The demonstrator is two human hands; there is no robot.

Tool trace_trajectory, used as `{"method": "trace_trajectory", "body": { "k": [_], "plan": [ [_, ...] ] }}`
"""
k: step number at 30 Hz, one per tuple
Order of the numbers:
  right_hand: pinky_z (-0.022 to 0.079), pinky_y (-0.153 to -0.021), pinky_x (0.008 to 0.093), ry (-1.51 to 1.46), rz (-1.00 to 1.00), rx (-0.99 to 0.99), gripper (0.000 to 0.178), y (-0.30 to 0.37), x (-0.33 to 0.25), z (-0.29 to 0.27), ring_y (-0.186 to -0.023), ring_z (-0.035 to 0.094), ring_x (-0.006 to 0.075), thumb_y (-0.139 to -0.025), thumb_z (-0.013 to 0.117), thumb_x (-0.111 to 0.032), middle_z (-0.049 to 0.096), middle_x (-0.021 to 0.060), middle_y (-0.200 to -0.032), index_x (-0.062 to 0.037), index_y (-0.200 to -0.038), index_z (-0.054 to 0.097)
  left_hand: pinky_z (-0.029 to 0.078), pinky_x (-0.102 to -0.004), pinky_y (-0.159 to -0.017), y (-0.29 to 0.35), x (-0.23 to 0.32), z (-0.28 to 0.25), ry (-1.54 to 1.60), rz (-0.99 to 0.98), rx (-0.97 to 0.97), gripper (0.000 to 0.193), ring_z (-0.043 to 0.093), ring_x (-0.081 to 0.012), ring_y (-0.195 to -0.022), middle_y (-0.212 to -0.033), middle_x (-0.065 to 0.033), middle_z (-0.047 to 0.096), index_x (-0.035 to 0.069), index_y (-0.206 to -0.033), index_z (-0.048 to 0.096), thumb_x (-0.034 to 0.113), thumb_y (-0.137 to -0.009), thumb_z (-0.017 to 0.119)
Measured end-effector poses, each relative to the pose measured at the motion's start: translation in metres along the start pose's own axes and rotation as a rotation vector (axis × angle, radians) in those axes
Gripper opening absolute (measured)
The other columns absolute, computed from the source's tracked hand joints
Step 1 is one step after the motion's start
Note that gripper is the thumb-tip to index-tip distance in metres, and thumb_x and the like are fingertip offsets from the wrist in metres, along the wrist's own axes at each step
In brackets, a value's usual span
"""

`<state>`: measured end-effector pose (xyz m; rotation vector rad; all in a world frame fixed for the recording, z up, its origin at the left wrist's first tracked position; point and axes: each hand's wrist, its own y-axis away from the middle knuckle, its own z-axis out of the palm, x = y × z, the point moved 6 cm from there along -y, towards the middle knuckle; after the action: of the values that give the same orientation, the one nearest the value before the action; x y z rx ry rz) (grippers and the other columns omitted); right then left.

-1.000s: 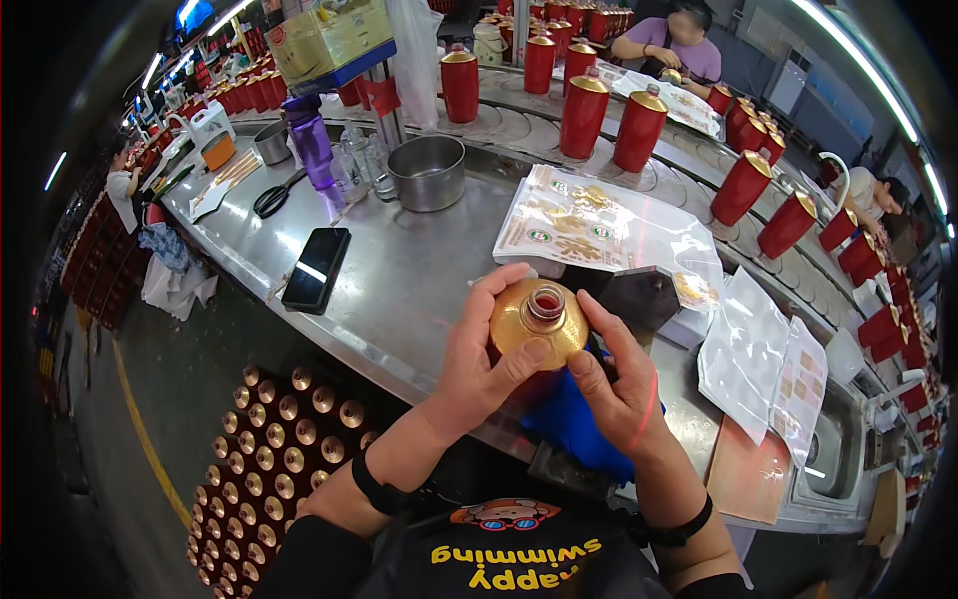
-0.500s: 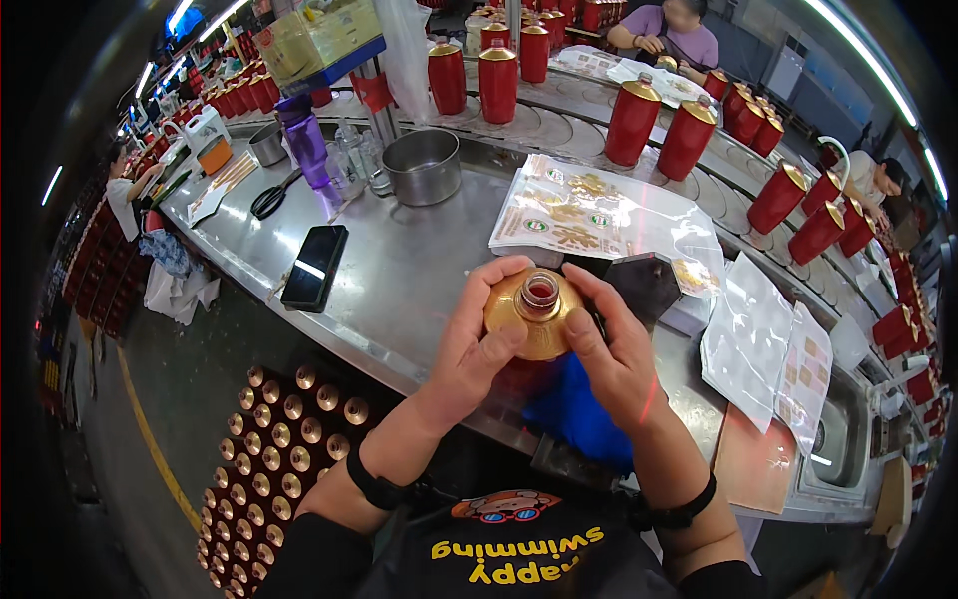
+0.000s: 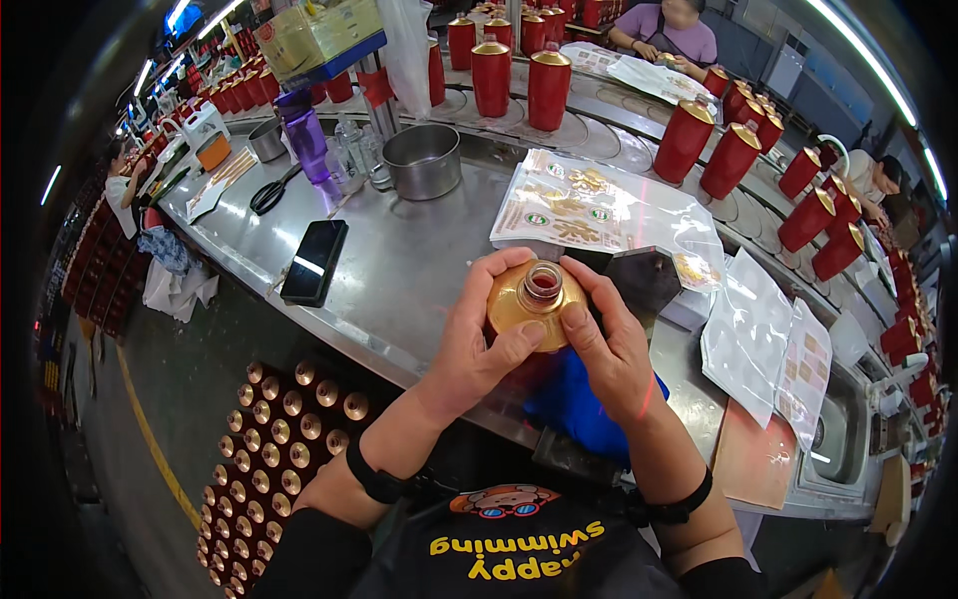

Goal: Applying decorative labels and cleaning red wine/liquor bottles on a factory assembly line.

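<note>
The left hand (image 3: 477, 344) is cupping one side of a gold-shouldered red bottle (image 3: 545, 312) — the right hand (image 3: 611, 349) is cupping the other, fingers half curled and holding it between them. The bottle is hovering by the near edge of the steel surface (image 3: 399, 280), its uncapped mouth (image 3: 544, 281) facing up. Blue cloth (image 3: 579, 407) is lying beneath the right hand — and a black phone (image 3: 315, 263) is resting off to the left.
</note>
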<state>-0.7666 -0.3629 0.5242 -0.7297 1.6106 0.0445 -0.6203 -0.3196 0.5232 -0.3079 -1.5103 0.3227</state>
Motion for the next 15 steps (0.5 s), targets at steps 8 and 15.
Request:
{"method": "trace_trajectory", "body": {
  "k": [8,15],
  "plan": [
    [0.042,-0.099,0.0336,-0.003,0.002,-0.001,0.052,-0.0018,-0.0007,-0.0005,-0.112,0.056,0.0249,-0.098,0.059,-0.033,0.056,0.0154,-0.118,0.0033,-0.134,0.048,0.041,-0.0318,-0.102,0.001,0.0019,0.0016,-0.009,0.013,0.014,0.062,0.051,-0.018,-0.118,-0.127,-0.0116,0.05,0.0,-0.139,0.037,0.023,-0.089,0.067],
    [0.042,-0.099,0.0334,-0.021,0.023,-0.015,0.054,-0.001,0.0003,-0.0017,-0.113,0.055,0.0241,-0.097,0.06,-0.033,0.056,0.015,-0.118,0.0031,-0.135,0.047,0.039,-0.0321,-0.105,-0.0009,-0.0013,0.0023,0.112,-0.089,0.022,0.061,0.05,-0.0177,-0.122,-0.13,-0.0112,0.051,0.001,-0.14,0.037,0.028,-0.091,0.062]
  ]
}}
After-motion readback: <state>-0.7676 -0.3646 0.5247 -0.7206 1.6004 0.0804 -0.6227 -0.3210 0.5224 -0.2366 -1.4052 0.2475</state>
